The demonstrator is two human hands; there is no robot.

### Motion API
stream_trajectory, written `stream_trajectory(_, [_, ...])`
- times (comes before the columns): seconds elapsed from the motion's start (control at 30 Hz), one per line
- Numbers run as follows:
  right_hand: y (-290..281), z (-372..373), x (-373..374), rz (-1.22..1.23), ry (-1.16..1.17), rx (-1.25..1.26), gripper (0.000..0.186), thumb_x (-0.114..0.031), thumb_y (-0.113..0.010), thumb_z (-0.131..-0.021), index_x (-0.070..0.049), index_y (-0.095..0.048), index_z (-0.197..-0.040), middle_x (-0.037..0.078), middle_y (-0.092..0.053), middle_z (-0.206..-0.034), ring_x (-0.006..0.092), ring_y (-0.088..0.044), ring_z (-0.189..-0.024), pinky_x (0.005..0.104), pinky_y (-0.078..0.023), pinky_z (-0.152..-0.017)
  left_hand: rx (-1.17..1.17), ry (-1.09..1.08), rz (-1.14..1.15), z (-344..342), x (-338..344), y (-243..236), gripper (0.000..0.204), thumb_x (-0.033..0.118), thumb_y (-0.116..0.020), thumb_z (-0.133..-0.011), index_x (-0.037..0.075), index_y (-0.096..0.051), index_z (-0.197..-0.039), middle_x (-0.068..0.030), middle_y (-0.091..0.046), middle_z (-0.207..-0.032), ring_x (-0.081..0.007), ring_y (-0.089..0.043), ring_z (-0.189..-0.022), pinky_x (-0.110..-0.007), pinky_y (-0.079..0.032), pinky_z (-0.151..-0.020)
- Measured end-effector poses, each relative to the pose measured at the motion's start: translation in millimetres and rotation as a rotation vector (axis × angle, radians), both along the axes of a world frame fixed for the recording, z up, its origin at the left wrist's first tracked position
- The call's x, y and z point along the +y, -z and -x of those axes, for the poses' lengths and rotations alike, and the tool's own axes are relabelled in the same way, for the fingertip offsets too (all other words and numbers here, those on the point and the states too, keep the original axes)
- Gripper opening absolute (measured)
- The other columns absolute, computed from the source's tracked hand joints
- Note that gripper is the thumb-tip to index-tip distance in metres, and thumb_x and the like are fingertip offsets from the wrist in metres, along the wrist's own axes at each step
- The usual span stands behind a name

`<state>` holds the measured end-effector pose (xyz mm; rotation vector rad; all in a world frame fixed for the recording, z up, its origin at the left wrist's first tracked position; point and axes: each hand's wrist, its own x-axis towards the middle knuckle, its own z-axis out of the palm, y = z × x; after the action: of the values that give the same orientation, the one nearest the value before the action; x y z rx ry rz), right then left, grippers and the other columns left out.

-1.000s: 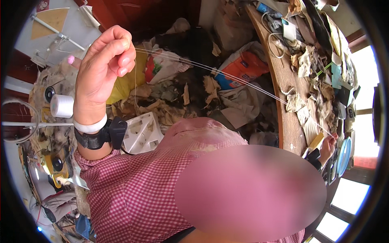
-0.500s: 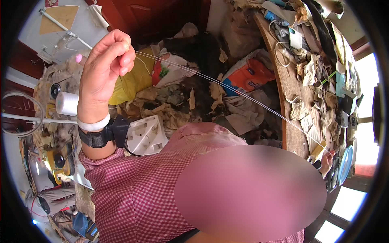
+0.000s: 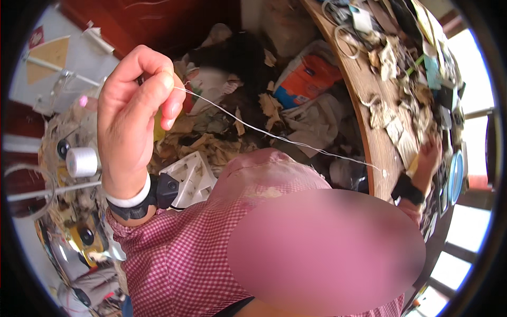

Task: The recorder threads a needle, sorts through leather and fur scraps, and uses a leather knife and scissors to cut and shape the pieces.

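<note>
My left hand (image 3: 134, 113) is raised at the left, thumb and forefinger pinched on white thread (image 3: 259, 127). From the pinch, the doubled strands sag across in front of me toward the wooden table edge. Their far end lies close to the table's rim, apart from my right hand. At the far right, my right hand (image 3: 430, 157) is over the table among the scraps, small and blurred; its finger posture is unclear. A spool of white thread (image 3: 82, 161) stands left of my left wrist.
The curved wooden table (image 3: 364, 90) on the right bears many scraps, a white cable and a blue round rim (image 3: 456, 178). Beyond my lap lie heaped scraps and an orange-blue package (image 3: 306, 79). A white plastic tray (image 3: 190, 179) sits by my left forearm.
The thread has gone from taut to slack, and its far end has come away from my right hand. My right hand has moved up and farther over the table. The view has shifted.
</note>
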<state>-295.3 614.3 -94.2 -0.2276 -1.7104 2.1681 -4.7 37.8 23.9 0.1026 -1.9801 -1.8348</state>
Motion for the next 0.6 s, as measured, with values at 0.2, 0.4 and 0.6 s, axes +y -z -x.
stream_trajectory(0.2, [-70.7, -120.5, -272.7, -0.348, -0.976, 0.090, 0.023, -0.013, -0.060, -0.094, 0.001, -0.066, -0.112, 0.000, -0.063, -0.087, 0.0039, -0.053, -0.075, 0.0213, -0.043, -0.067, 0.073, 0.148, 0.120, 26.1, 38.1, -0.3, 0.011, 0.011, -0.048, -0.097, 0.003, -0.048, -0.089, -0.0025, -0.049, -0.070, -0.0059, -0.040, -0.059, -0.020, -0.032, -0.053])
stream_trajectory(0.4, [-93.8, -170.0, -367.2, -0.201, -1.350, 0.032, 0.025, -0.013, -0.076, -0.084, 0.002, -0.069, -0.103, 0.001, -0.063, -0.074, 0.0039, -0.054, -0.068, 0.0219, -0.045, -0.058, 0.126, 0.056, 0.256, 21.5, 54.8, 7.1, 0.009, 0.008, -0.049, -0.096, 0.002, -0.050, -0.090, -0.0032, -0.051, -0.071, -0.0063, -0.043, -0.061, -0.020, -0.034, -0.056])
stream_trajectory(0.6, [-86.0, -168.6, -376.3, -0.053, -1.398, 0.113, 0.005, -0.004, -0.070, -0.089, 0.000, -0.068, -0.088, 0.003, -0.069, -0.085, 0.0053, -0.062, -0.079, 0.0204, -0.050, -0.071, 0.177, -0.015, 0.288, 11.6, 51.5, 16.0, 0.006, 0.006, -0.052, -0.095, 0.001, -0.052, -0.091, -0.0036, -0.053, -0.079, -0.0060, -0.044, -0.063, -0.020, -0.034, -0.058])
